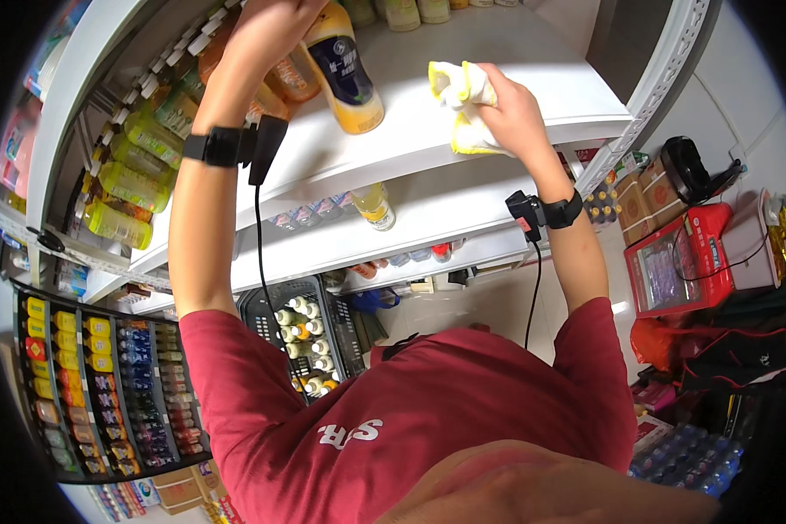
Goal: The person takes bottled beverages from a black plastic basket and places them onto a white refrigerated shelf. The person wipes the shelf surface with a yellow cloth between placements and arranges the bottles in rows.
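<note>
At the top edge of the picture, my left hand (278, 23) is around the upper end of a bottle of orange-yellow drink (347, 72) with a dark label. Its fingertips are partly cut off by the picture's edge. The bottle leans over the white shelf board (426, 121); whether its base touches the board I cannot tell. My right hand (514, 111) grips a crumpled white cloth (471, 88) with yellow edging, at the shelf's front edge. Rows of bottled drinks (134, 187) line the shelf's left side, and orange drink bottles (295, 75) stand beside my left hand.
On the shelf below stands a pale yellow bottle (374, 208). A black plastic crate (252, 295) with several white-capped bottles sits beneath. The perforated metal upright (655, 72) bounds the shelf on the right. A sloped drink rack (105, 386) stands left; boxes and a red-framed case (681, 262) stand right.
</note>
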The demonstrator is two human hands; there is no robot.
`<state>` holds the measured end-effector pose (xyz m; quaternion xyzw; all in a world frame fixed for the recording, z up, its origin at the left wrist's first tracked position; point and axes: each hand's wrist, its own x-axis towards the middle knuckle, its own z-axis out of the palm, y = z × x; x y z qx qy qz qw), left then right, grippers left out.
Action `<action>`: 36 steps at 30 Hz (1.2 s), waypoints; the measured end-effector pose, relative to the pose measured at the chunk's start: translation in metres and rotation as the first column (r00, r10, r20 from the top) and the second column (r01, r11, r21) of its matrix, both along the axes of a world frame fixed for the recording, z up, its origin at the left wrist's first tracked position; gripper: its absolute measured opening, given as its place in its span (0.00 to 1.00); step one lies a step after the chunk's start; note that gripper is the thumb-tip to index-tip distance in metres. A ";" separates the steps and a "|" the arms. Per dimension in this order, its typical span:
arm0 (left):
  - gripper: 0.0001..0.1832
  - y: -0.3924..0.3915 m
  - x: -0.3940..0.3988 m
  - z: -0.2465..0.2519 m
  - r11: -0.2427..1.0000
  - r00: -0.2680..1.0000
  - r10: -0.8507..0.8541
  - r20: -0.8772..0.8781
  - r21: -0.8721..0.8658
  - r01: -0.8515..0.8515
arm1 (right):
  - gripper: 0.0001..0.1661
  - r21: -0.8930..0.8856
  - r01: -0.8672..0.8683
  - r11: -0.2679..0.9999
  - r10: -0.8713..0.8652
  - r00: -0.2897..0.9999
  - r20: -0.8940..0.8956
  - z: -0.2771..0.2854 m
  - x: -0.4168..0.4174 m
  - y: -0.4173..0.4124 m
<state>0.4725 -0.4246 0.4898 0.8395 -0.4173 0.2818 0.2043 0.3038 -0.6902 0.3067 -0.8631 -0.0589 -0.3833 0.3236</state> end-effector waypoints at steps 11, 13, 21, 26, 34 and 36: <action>0.18 -0.096 0.127 0.010 0.876 0.849 0.158 0.504 0.324 -0.356 | 0.24 -0.029 0.019 0.999 -0.018 0.999 0.032 0.008 -0.009 0.005; 0.20 -0.117 0.218 0.000 0.907 0.877 0.107 0.468 0.316 -0.279 | 0.29 -0.043 0.031 0.999 -0.029 0.999 0.042 0.003 -0.003 -0.001; 0.22 -0.138 0.259 0.007 0.925 0.944 0.230 0.238 0.247 -0.288 | 0.28 -0.025 -0.001 1.000 0.004 0.993 0.115 0.006 -0.005 -0.002; 0.22 -0.118 0.281 0.010 0.922 0.939 0.237 0.250 0.248 -0.298 | 0.25 -0.046 -0.014 0.999 0.019 0.992 0.122 0.007 -0.005 0.003; 0.22 -0.106 0.310 0.006 0.928 0.899 0.165 0.405 0.244 -0.280 | 0.26 -0.061 -0.013 0.998 0.021 0.992 0.125 0.009 -0.005 0.004; 0.22 -0.102 0.309 0.010 0.930 0.895 0.156 0.419 0.244 -0.276 | 0.25 -0.068 -0.006 0.998 0.014 0.994 0.113 0.009 -0.005 0.005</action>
